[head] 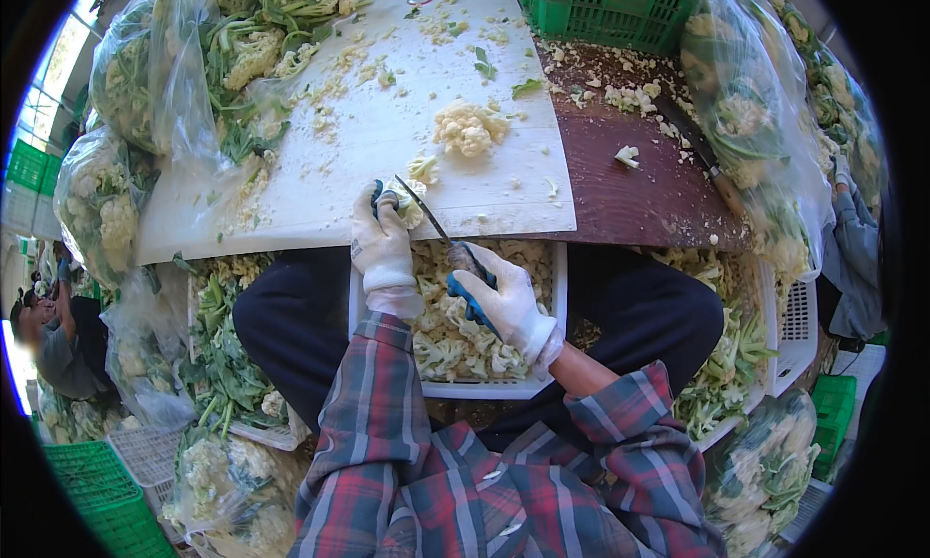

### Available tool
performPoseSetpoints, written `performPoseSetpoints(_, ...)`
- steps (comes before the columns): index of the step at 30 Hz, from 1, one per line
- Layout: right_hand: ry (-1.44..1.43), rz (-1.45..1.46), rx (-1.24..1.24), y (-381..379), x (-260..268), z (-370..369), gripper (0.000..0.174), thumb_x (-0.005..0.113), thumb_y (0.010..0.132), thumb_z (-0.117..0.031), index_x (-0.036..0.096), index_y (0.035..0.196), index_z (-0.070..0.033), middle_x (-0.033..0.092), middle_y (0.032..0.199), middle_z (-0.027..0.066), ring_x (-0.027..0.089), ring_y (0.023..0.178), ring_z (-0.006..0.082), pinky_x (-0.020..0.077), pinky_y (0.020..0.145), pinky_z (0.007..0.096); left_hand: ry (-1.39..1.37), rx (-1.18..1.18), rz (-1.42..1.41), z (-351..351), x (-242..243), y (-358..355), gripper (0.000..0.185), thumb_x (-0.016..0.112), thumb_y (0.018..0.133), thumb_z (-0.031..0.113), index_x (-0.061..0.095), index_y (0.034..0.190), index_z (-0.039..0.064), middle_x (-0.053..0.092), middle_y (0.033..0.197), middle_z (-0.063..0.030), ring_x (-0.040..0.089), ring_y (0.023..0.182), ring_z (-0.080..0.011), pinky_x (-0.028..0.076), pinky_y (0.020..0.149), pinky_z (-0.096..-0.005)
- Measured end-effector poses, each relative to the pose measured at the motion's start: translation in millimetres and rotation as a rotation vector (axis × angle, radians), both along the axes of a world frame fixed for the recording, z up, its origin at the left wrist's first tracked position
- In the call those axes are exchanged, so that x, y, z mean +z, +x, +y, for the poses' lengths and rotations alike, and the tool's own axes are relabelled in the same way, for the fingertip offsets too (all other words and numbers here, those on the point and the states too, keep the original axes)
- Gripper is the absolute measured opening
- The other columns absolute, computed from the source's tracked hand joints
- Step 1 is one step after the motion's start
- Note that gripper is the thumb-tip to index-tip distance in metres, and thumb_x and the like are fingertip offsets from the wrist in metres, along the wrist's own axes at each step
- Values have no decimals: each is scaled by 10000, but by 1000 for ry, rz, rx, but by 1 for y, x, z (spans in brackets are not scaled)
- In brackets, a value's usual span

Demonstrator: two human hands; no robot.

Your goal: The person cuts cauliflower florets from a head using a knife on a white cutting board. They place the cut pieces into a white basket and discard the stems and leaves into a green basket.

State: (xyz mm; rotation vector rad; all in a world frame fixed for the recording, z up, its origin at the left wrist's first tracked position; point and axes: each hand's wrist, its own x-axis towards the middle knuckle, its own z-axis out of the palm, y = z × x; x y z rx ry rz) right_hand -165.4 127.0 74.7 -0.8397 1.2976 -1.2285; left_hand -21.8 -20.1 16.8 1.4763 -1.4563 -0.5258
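My left hand [381,231], in a white and blue work glove, grips a cauliflower floret [408,208] at the near edge of the white board [494,202]. In my right hand [501,289], gloved alike, is a knife [425,211]. Its narrow dark blade points up and left, with the tip close beside the held floret. Whether blade and floret touch is unclear. Just beyond lie a small cauliflower piece [423,169] and a larger cauliflower head [468,128]. Below my hands, between my knees, a white crate [479,391] holds many cut florets [465,347].
Bagged cauliflowers [120,202] stand at the left, more bags [748,122] at the right. A larger knife [701,147] lies on the dark red tabletop [617,187] near a green crate [610,9]. Trimmed leaves [225,347] fill a crate by my left knee. Other people work at both sides.
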Motion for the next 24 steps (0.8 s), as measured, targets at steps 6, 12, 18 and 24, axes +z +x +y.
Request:
performPoseSetpoints(6,-16,134,-19,7,-5,-2,448,688,1022,-207,634,1408,17,770,1113,93,697,903,127,574,801,299,-42,25,-76,10,9,-5,261,602,1048,176,698,1223,8,746,1021,-225,735,911,-355,573,828,-433)
performPoseSetpoints(12,-6,280,27,7,-13,-12,468,671,1015,-245,635,1398,23,756,1236,205,726,1149,275,529,1013,364,-140,43,-101,8,-6,-2,240,620,1031,122,695,1213,-15,729,1025,-231,725,913,-379,572,834,-445)
performPoseSetpoints(18,137,311,110,0,-15,-26,562,656,1000,-315,604,1433,39,707,1317,268,689,1240,352,503,1075,390,-186,13,-74,7,-12,0,228,605,1022,65,688,1211,-30,719,1090,-241,711,970,-402,569,881,-447)
performPoseSetpoints(24,124,263,88,-33,29,-2,527,693,987,-268,627,1408,42,748,1253,208,706,1155,234,519,1030,346,-74,-150,237,18,7,12,372,569,1006,20,658,1366,-11,727,1182,-185,706,1048,-290,553,953,-387)
